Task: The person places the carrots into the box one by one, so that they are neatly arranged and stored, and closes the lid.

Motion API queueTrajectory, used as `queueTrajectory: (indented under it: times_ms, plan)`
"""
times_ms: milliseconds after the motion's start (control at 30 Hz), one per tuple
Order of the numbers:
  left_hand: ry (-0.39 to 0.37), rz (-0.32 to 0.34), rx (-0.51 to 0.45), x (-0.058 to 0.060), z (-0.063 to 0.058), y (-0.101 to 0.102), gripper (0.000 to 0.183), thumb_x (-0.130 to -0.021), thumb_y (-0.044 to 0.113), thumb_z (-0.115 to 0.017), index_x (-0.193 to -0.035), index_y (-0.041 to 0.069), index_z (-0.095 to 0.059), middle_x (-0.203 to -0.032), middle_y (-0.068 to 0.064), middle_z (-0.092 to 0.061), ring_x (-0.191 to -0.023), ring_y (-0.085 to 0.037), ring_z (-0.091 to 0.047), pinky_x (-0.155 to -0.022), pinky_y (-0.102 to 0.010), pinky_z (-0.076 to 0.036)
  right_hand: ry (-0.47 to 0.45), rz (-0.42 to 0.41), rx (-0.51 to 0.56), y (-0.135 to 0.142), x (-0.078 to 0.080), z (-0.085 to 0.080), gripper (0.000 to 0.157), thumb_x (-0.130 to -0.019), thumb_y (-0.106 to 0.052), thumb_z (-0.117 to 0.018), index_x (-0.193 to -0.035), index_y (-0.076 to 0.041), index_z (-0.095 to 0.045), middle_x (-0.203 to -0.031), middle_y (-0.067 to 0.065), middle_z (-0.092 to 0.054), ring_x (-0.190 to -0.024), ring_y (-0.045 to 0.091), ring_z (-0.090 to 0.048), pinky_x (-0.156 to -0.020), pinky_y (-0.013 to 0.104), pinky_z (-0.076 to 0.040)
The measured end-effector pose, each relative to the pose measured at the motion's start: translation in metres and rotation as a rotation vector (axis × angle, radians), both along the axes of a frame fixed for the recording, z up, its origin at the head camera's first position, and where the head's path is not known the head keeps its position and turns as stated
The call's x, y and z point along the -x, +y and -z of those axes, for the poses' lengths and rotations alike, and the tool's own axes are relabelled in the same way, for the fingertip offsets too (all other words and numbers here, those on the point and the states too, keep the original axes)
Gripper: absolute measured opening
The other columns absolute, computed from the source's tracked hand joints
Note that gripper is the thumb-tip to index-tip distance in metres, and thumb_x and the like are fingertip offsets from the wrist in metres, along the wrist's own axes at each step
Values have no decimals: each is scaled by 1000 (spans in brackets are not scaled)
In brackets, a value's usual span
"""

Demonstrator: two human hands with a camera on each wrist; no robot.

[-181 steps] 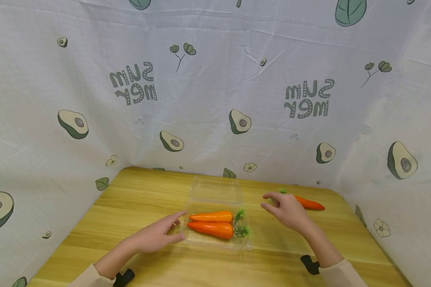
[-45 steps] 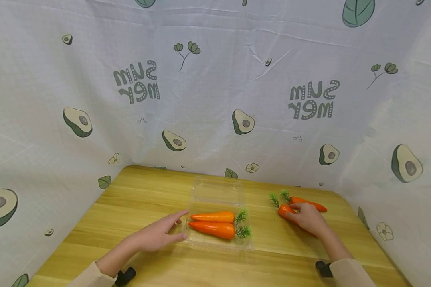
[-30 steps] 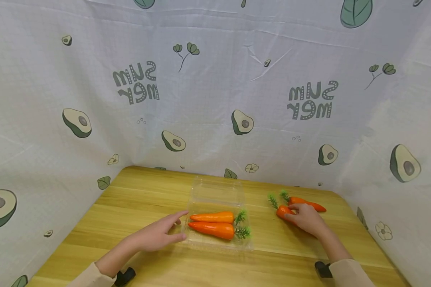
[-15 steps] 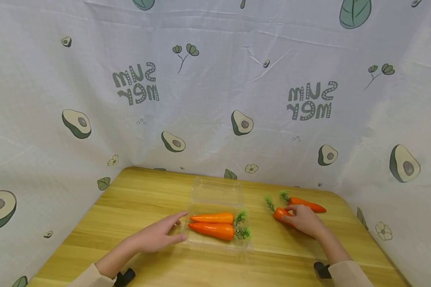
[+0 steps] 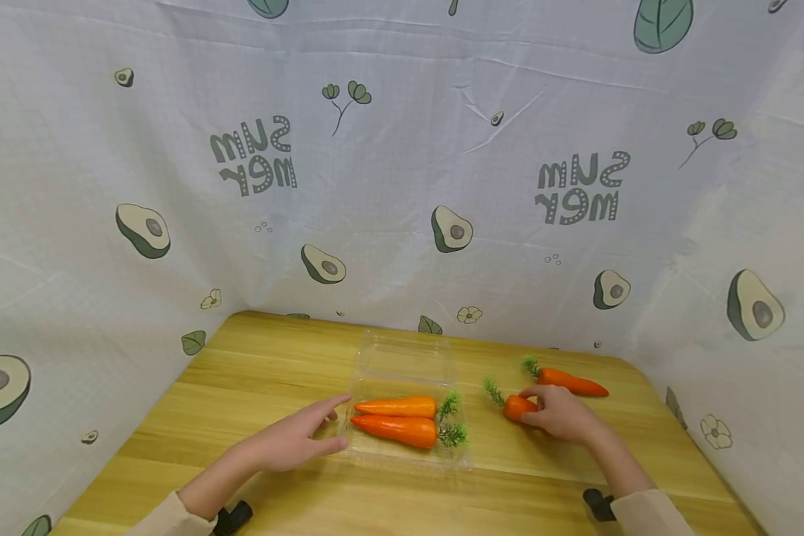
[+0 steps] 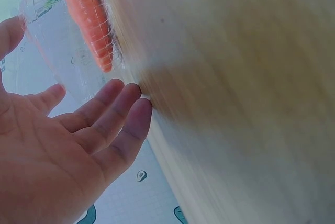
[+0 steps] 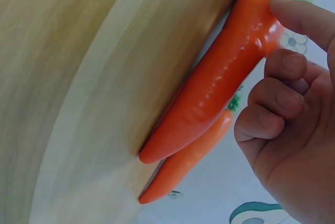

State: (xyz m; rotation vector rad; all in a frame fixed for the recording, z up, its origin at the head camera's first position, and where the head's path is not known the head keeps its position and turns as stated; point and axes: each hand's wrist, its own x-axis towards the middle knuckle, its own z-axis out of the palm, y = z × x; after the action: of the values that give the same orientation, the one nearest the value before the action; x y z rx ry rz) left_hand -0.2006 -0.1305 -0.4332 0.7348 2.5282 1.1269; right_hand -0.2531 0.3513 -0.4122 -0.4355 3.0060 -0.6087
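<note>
My right hand (image 5: 563,414) pinches a carrot (image 5: 517,408) near its leafy end. In the right wrist view the thumb lies on the thick top of this carrot (image 7: 220,72), while the other fingers are curled beside it. The index finger's hold is mostly hidden there. Its tip seems to be at the tabletop. A clear plastic box (image 5: 402,458) stands mid-table, lid raised toward the back, with an orange carrot (image 5: 398,406) and a redder carrot (image 5: 398,430) side by side in it. My left hand (image 5: 291,438), fingers relaxed and straight, is at the box's left edge.
Another carrot (image 5: 572,382) lies on the wooden table (image 5: 275,365) behind my right hand, leaves to the left. The box's transparent lid (image 5: 405,357) extends behind its base. A white printed curtain (image 5: 388,186) encloses the table's back and sides.
After reaching near the two right-hand carrots, my right hand took hold of the nearer one. Over the last second it has drawn that carrot left, toward the box. My left hand has stayed put.
</note>
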Motion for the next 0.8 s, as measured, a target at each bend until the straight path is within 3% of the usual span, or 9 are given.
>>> queueTrajectory:
  times_ms: [400,567,800]
  plan:
    - [1,3,-7,0,0,0,73,-101,48,-57,-161,20,-26,-153,-9,-44,-136,-31,-47,-105,-58,-42,-46,-107,4,-4,-3,-3,40,-82,-10,-73,-122,-4,-69,-66,-3,-49,-56,9,-42,-53,23,-34]
    - [5,2,-4,0,0,1,73,-101,48,-57,-161,20,-26,-152,-10,-44,-136,-31,-47,-105,-58,-42,-71,-128,6,-3,-4,-5,43,-80,-4,-69,-122,-12,-70,-67,-4,-45,-57,8,-39,-53,22,-31]
    - [12,3,-2,0,-1,1,73,-101,49,-57,-161,20,-27,-152,-10,-45,-135,-31,-48,-105,-58,-42,-95,-159,37,-3,-7,-6,27,-91,-9,-63,-116,-13,-72,-68,-5,-46,-58,7,-40,-54,23,-33]
